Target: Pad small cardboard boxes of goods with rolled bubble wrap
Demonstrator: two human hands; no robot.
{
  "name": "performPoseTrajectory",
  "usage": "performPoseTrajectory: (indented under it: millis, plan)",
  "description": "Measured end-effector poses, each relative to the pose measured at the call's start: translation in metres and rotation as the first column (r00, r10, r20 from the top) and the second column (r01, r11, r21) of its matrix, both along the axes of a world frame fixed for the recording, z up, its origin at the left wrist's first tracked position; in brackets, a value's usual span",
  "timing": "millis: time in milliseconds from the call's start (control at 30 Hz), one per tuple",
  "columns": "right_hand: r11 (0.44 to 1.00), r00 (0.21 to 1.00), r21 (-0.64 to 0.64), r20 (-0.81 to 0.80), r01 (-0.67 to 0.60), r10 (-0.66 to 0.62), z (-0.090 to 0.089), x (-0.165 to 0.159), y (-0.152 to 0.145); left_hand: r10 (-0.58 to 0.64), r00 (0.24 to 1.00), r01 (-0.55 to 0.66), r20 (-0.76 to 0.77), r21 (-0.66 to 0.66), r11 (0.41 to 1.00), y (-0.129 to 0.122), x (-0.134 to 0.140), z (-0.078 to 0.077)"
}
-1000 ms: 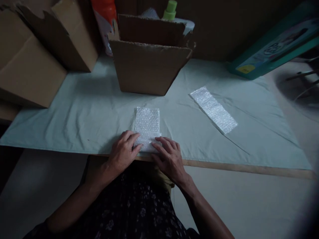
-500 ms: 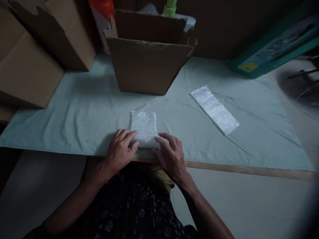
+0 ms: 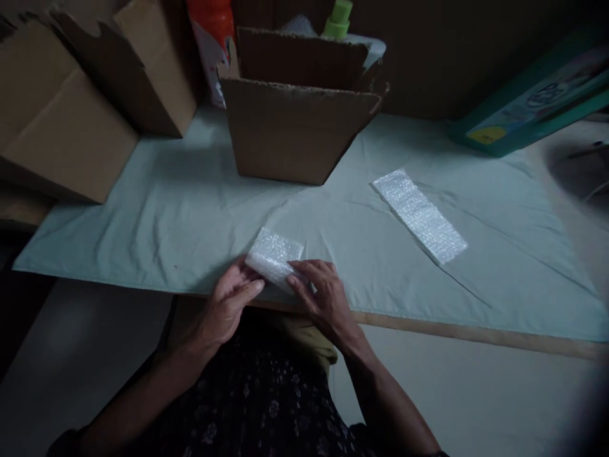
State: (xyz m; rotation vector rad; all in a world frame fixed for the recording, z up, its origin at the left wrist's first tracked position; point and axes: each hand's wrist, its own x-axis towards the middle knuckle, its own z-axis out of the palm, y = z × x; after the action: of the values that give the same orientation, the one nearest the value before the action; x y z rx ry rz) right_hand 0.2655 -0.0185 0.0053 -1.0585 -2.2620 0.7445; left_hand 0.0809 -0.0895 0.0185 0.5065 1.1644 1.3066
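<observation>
A small piece of bubble wrap [image 3: 273,252], its near edge rolled or folded over, is tilted near the front edge of the cloth-covered table. My right hand [image 3: 321,292] pinches its right end between thumb and fingers. At its left side is my left hand [image 3: 233,297], thumb apart from the fingers, palm turned toward the wrap; some fingertips disappear behind its left corner. Whether anything lies inside the fold cannot be seen. A second, longer strip of bubble wrap [image 3: 421,216] lies flat to the right, out of reach of both hands' fingers.
An open cardboard box [image 3: 290,133] stands behind the hands. More cardboard boxes [image 3: 71,139] are at the left, with a red bottle [image 3: 212,32] beside them. A green-capped container [image 3: 337,22] shows behind the middle box. A large teal jug [image 3: 528,108] stands at the back right.
The small bubble wrap has turned clockwise and its left side has come up off the cloth. My left hand has rolled palm-inward, and my right hand has closed on the wrap's right end.
</observation>
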Motion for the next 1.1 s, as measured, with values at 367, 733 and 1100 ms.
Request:
performPoseTrajectory:
  millis: [367, 733, 1100]
  plan:
    - [0.957, 0.975, 0.201, 0.021, 0.211, -0.219, 0.011, -0.006, -0.020, 0.081, 0.950, -0.050, 0.301, -0.108, 0.993, 0.000, 0.017, -0.005]
    - [0.863, 0.941, -0.502, -0.265, 0.053, -0.211, 0.004, -0.001, -0.018, 0.090, 0.971, -0.069, 0.222, -0.100, 0.993, 0.003, 0.000, -0.001]
    - [0.844, 0.915, -0.534, -0.365, -0.053, -0.174, -0.002, 0.007, -0.009, -0.014, 0.978, 0.020, -0.209, 0.025, 0.999, 0.030, -0.010, -0.006]
